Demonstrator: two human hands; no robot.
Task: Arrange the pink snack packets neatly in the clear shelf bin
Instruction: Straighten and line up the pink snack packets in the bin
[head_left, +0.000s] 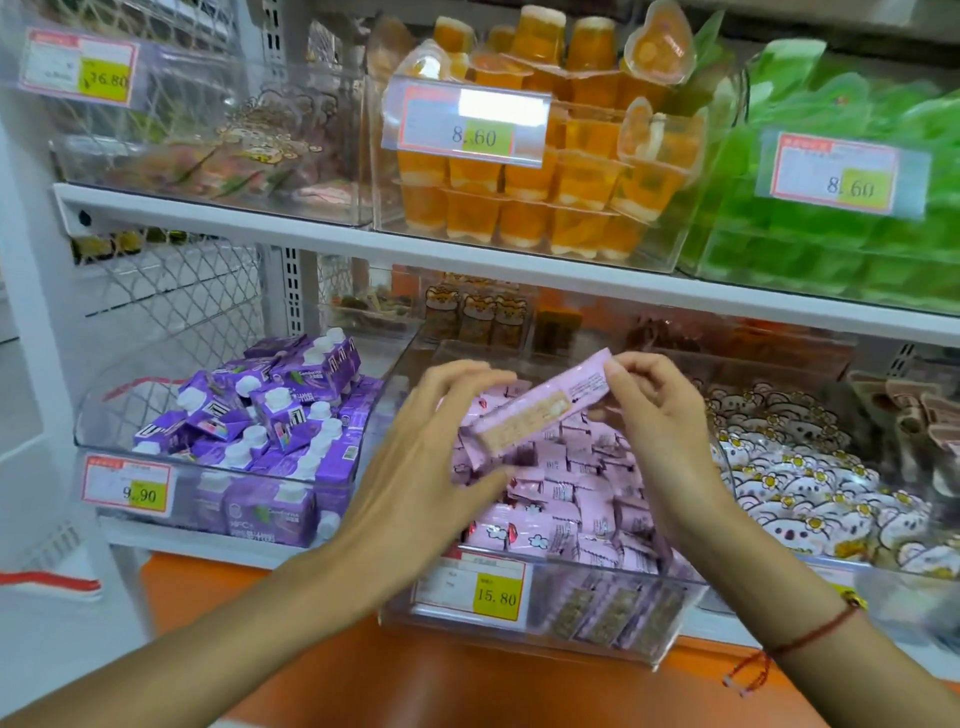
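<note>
pink snack packets (566, 499) fill the clear shelf bin (613, 618) in a loose heap, lying at all angles, with a few standing on edge against the bin's front wall. one long pink packet (540, 402) is held up just above the heap, tilted so that its right end sits higher than its left. the right hand (654, 415) pinches that high end between thumb and fingertips, fingers curled over the wrapper. the left hand (431, 447) meets the low end with its fingers only gently bent; the thumb sits under the packet's corner, and i cannot tell whether it truly grips or merely steadies.

the main risk, as i judge it, is the light hold: if the right pinch slackens while the packet is lowered, it could drop crosswise onto the heap and add to the mess. pressing it down into the loose pile could also nudge packets toward the bin's front wall and over it, onto the orange ledge (467, 691) below the bin. the purple cartons (270, 415) left of the bin and the flower-print packets (795, 493) right of it sit close, so a stray packet could land among them.
</note>
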